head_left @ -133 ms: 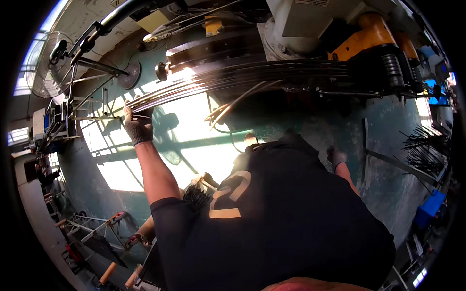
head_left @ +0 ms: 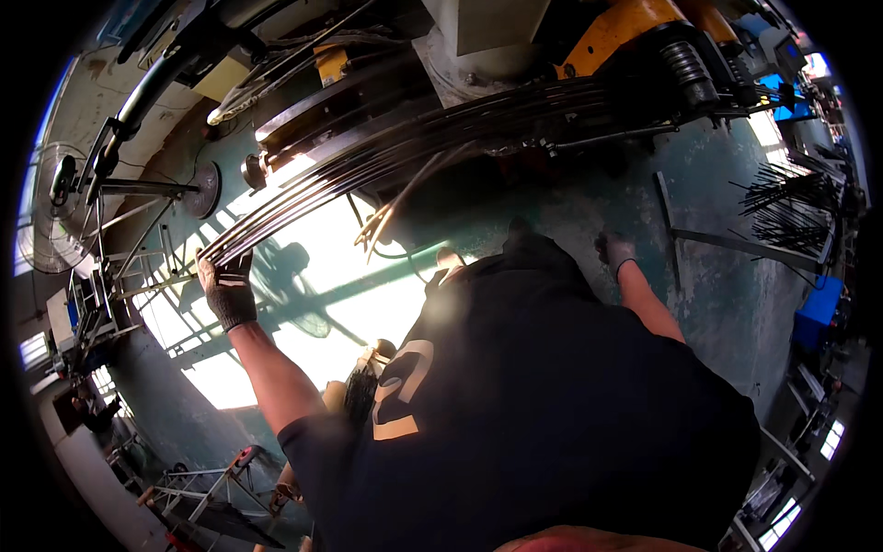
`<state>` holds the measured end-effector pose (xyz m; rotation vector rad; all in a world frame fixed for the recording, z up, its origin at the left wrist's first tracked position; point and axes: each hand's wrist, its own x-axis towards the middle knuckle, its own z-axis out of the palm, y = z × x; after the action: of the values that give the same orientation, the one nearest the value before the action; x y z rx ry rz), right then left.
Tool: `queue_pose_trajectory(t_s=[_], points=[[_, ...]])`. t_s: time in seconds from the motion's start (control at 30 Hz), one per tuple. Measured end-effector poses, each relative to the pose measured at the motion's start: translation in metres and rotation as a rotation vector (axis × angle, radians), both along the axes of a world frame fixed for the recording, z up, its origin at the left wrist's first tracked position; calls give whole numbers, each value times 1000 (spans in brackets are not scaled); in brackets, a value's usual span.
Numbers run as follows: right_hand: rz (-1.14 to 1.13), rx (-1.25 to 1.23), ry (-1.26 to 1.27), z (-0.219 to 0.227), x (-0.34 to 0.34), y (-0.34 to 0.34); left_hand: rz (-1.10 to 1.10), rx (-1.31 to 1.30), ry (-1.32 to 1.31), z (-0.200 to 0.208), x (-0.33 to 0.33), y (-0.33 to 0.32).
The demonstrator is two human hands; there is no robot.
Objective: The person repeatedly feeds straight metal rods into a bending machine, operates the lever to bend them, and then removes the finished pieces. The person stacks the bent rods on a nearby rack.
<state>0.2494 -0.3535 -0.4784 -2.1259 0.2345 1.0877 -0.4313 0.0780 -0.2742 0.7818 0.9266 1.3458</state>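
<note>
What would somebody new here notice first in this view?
Probably the long thin rods sweeping across the upper middle, their left ends in the gloved left hand. Below them, a bright sunlight patch glares on the floor. The orange machine part at the upper right also stands out.

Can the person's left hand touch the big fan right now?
Probably not: the left hand looks busy holding the ends of the long rods, and the fan seems too far off to the left.

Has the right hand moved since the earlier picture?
No, not clearly: the right hand stays just left of the metal bar; the whole view has shifted.
</note>
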Motion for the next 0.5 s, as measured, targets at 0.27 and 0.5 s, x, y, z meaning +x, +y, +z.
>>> queue_pose_trajectory(t_s=[0.27,0.5], points=[[753,-42,-231,-76,68,34,-24,-66,-29,-1,-3,8],[1571,-115,-817,-62,130,92,485,-129,-424,-47,57,-26]])
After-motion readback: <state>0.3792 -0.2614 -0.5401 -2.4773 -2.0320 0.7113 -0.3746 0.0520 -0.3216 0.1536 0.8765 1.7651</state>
